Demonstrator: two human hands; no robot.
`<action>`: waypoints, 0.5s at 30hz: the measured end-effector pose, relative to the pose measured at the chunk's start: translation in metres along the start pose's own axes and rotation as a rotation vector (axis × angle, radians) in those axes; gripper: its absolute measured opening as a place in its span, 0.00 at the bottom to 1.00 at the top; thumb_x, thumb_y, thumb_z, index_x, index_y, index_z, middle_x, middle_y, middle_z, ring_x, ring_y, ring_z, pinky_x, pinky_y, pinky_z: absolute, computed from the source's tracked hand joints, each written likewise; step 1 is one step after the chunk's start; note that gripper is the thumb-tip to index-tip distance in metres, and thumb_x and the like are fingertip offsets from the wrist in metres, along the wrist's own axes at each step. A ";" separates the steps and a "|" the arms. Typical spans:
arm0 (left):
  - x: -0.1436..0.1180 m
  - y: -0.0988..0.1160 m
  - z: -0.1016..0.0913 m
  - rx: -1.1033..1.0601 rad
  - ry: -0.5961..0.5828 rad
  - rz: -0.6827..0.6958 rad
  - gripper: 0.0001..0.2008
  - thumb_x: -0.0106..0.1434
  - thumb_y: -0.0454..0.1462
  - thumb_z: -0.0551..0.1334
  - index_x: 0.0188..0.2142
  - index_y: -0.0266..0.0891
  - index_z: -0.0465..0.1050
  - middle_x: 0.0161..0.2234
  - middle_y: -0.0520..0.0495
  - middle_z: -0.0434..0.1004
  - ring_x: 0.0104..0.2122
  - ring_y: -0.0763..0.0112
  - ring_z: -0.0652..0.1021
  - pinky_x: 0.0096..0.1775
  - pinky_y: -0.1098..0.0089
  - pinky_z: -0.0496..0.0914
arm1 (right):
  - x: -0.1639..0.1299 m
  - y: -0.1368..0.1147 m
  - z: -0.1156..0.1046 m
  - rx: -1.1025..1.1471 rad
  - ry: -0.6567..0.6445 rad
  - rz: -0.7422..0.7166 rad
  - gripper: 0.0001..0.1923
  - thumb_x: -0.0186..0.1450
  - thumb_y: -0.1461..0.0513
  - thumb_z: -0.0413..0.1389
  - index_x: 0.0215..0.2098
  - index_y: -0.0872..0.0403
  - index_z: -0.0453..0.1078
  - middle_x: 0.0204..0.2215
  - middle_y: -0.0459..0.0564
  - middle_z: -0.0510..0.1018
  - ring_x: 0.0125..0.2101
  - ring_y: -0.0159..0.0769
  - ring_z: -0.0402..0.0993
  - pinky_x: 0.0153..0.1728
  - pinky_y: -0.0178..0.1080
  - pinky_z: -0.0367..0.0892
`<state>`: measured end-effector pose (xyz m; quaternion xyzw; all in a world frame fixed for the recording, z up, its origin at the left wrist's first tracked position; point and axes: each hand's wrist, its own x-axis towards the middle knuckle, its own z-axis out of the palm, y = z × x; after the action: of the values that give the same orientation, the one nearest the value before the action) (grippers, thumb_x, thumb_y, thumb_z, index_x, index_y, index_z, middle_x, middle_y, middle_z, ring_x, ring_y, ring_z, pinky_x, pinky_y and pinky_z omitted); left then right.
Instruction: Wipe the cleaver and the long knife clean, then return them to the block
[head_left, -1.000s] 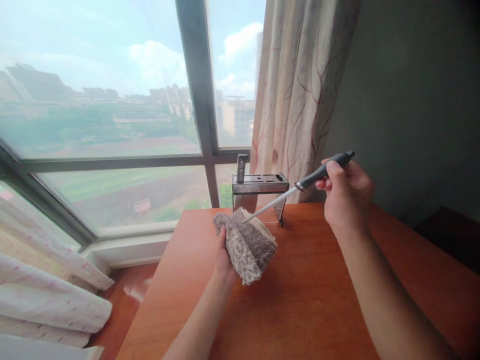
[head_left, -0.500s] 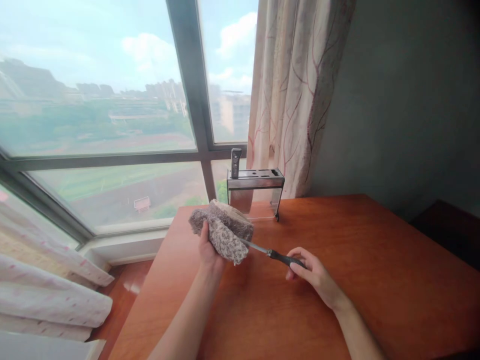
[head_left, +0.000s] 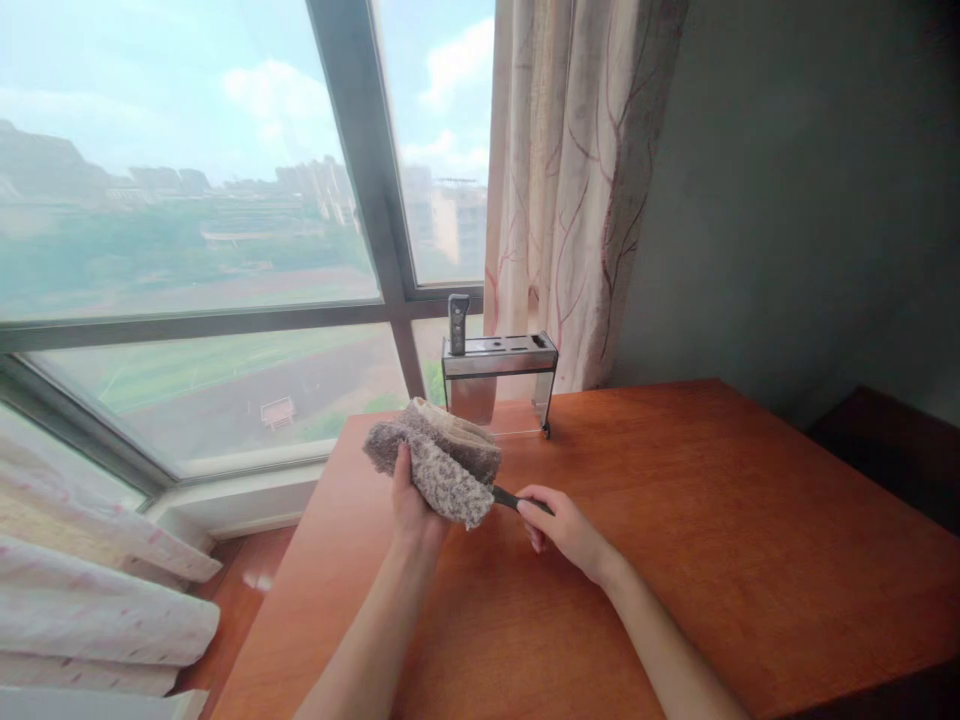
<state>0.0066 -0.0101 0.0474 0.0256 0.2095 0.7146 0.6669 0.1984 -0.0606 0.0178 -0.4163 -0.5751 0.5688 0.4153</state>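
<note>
My left hand [head_left: 415,510] is closed round a folded, fluffy grey-and-white cloth [head_left: 448,480], its thumb on top. The cloth is wrapped about the slim metal shaft of a black-handled tool [head_left: 506,496]. Only part of the handle shows, and the metal is hidden inside the folds. On the right of the cloth, my right hand [head_left: 555,520] grips that handle between thumb and fingers. Both hands are held above the brown wooden table [head_left: 675,540]. Whether the tool is a knife or a sharpening steel I cannot tell.
Behind the cloth, near the table's far edge, stands a metal-topped knife holder [head_left: 501,352] with clear sides. One dark riveted handle [head_left: 457,325] sticks up from it. A large window [head_left: 285,310] and a patterned curtain [head_left: 562,200] lie beyond the table.
My right hand has moved left, pushing the tool deeper into the cloth, so its metal shaft no longer shows. The whole view has shifted slightly. My left hand keeps its grip.
</note>
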 end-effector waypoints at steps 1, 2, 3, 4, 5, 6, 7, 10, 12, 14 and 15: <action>-0.001 -0.002 0.000 0.010 0.002 -0.008 0.16 0.64 0.43 0.58 0.48 0.41 0.73 0.37 0.47 0.81 0.39 0.63 0.80 0.53 0.60 0.67 | 0.002 0.000 0.003 -0.001 -0.004 -0.009 0.16 0.63 0.50 0.52 0.33 0.55 0.68 0.15 0.39 0.64 0.17 0.28 0.60 0.20 0.32 0.57; -0.002 -0.004 -0.001 0.022 0.005 -0.017 0.16 0.64 0.43 0.58 0.48 0.41 0.73 0.37 0.48 0.81 0.39 0.63 0.80 0.53 0.60 0.67 | 0.004 0.001 0.005 -0.001 0.000 -0.020 0.15 0.64 0.51 0.52 0.32 0.55 0.68 0.15 0.39 0.65 0.17 0.28 0.61 0.20 0.32 0.58; -0.003 -0.005 -0.001 0.035 0.006 -0.026 0.16 0.63 0.43 0.59 0.48 0.41 0.73 0.37 0.48 0.81 0.39 0.63 0.80 0.54 0.60 0.67 | 0.005 0.002 0.006 0.002 0.012 -0.029 0.15 0.64 0.51 0.52 0.31 0.55 0.68 0.15 0.39 0.65 0.17 0.28 0.61 0.21 0.32 0.58; -0.005 -0.007 -0.001 0.050 0.006 -0.038 0.16 0.63 0.43 0.59 0.48 0.41 0.73 0.38 0.48 0.81 0.39 0.63 0.80 0.54 0.60 0.66 | 0.006 0.003 0.007 0.007 0.030 -0.036 0.14 0.64 0.52 0.52 0.30 0.55 0.68 0.15 0.40 0.66 0.17 0.28 0.62 0.21 0.32 0.58; -0.006 -0.008 -0.001 0.064 0.007 -0.052 0.16 0.63 0.43 0.59 0.48 0.41 0.73 0.38 0.48 0.81 0.40 0.62 0.80 0.54 0.59 0.66 | 0.006 0.004 0.007 0.013 0.054 -0.041 0.14 0.64 0.52 0.53 0.30 0.55 0.68 0.15 0.40 0.66 0.18 0.28 0.62 0.21 0.32 0.58; -0.007 -0.009 -0.001 0.081 0.007 -0.070 0.16 0.62 0.43 0.60 0.48 0.41 0.73 0.38 0.47 0.81 0.40 0.62 0.79 0.54 0.59 0.66 | 0.006 0.006 0.007 0.019 0.079 -0.044 0.14 0.64 0.52 0.53 0.30 0.55 0.68 0.15 0.40 0.66 0.18 0.29 0.62 0.21 0.32 0.58; -0.007 -0.011 -0.001 0.099 0.005 -0.091 0.16 0.62 0.43 0.60 0.47 0.41 0.73 0.39 0.47 0.81 0.41 0.61 0.79 0.54 0.59 0.67 | 0.005 0.007 0.006 0.023 0.099 -0.044 0.14 0.63 0.53 0.53 0.30 0.55 0.69 0.15 0.40 0.67 0.18 0.29 0.62 0.21 0.32 0.57; -0.009 -0.014 -0.002 0.154 0.005 -0.132 0.15 0.61 0.42 0.62 0.46 0.39 0.73 0.39 0.45 0.81 0.42 0.59 0.79 0.53 0.58 0.67 | 0.000 0.010 0.002 0.010 0.122 -0.041 0.14 0.63 0.52 0.53 0.31 0.55 0.71 0.15 0.41 0.67 0.18 0.30 0.63 0.21 0.32 0.57; -0.008 -0.015 -0.001 0.180 0.020 -0.127 0.14 0.61 0.40 0.62 0.45 0.39 0.73 0.38 0.45 0.81 0.41 0.59 0.79 0.53 0.58 0.68 | -0.003 0.010 -0.001 -0.032 0.107 -0.041 0.15 0.64 0.52 0.53 0.33 0.55 0.72 0.16 0.42 0.69 0.19 0.31 0.64 0.21 0.32 0.58; -0.008 -0.016 0.000 0.186 0.034 -0.105 0.13 0.61 0.38 0.62 0.45 0.38 0.73 0.37 0.45 0.81 0.40 0.60 0.80 0.52 0.59 0.69 | -0.005 0.010 -0.003 -0.099 0.095 -0.049 0.14 0.64 0.53 0.53 0.36 0.54 0.74 0.18 0.44 0.72 0.21 0.33 0.67 0.23 0.34 0.60; -0.007 -0.015 0.000 0.184 0.036 -0.093 0.13 0.61 0.37 0.62 0.46 0.38 0.73 0.36 0.45 0.81 0.40 0.60 0.80 0.52 0.59 0.69 | -0.005 0.010 -0.004 -0.139 0.098 -0.058 0.14 0.64 0.54 0.53 0.38 0.54 0.75 0.20 0.45 0.74 0.23 0.34 0.69 0.25 0.35 0.62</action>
<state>0.0215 -0.0164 0.0445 0.0639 0.2871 0.6611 0.6903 0.2040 -0.0642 0.0076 -0.4546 -0.6040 0.4940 0.4296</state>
